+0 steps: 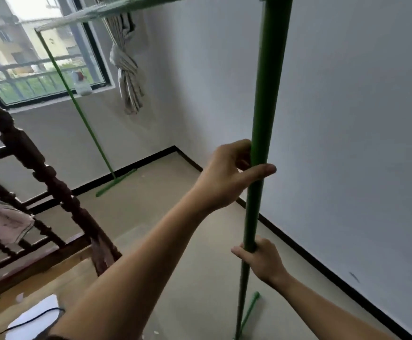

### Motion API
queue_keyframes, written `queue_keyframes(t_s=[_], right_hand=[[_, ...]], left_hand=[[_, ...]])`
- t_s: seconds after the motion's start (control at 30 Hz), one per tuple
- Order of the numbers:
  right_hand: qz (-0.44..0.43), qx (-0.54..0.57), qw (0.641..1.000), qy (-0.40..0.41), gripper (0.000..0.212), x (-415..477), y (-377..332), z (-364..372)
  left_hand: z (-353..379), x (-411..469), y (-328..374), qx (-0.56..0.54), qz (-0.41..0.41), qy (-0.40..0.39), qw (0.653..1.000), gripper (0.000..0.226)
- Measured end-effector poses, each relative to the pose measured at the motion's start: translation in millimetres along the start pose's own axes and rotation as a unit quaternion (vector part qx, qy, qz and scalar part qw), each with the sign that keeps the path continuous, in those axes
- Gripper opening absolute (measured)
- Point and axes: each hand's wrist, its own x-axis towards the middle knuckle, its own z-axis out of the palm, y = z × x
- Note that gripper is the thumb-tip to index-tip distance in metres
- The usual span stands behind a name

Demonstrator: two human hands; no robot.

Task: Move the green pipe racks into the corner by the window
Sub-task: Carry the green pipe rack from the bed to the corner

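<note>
A green pipe rack [268,82] stands in front of me, its near upright running from the top of the view down to a foot bar on the floor. My left hand [227,175] wraps around this upright at mid height. My right hand [261,258] grips the same upright lower down. The rack's top bar runs off to the upper left. Its far upright [77,109] slants down to a green foot bar on the floor below the window [40,57].
A dark wooden stair railing [40,173] with a cloth draped on it fills the left side. A knotted curtain [126,77] hangs by the window. A white wall [347,119] with black skirting runs along the right. A white bottle [82,84] sits on the sill.
</note>
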Motion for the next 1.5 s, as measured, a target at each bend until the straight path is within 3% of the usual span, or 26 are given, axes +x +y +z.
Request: queue_keyframes(t_s=[0.2, 0.83, 1.07, 1.37, 1.5], right_hand=[[0.088, -0.012, 0.995, 0.051, 0.034, 26.8, 16.0, -60.2], [0.119, -0.148, 0.982, 0.022, 0.024, 190.2, 125.7, -255.8], [0.143, -0.153, 0.977, 0.039, 0.024, 233.5, 148.0, -292.6], [0.165, -0.17, 0.97, 0.049, 0.04, 251.6, 163.0, -296.8], [0.178, -0.285, 0.942, 0.0, 0.039, 239.0, 161.3, -285.7]], left_hand=[[53.1, 66.9, -4.3, -0.005, 0.023, 0.013, 1.0, 0.032], [221.2, 302.9, -9.0, 0.035, 0.016, 0.058, 0.998, 0.033], [251.5, 361.5, -12.8, 0.035, 0.003, 0.049, 0.998, 0.031], [258.8, 384.9, -14.5, 0.028, -0.002, 0.032, 0.999, 0.032], [241.2, 361.2, -24.9, 0.004, -0.002, -0.018, 1.0, 0.029]])
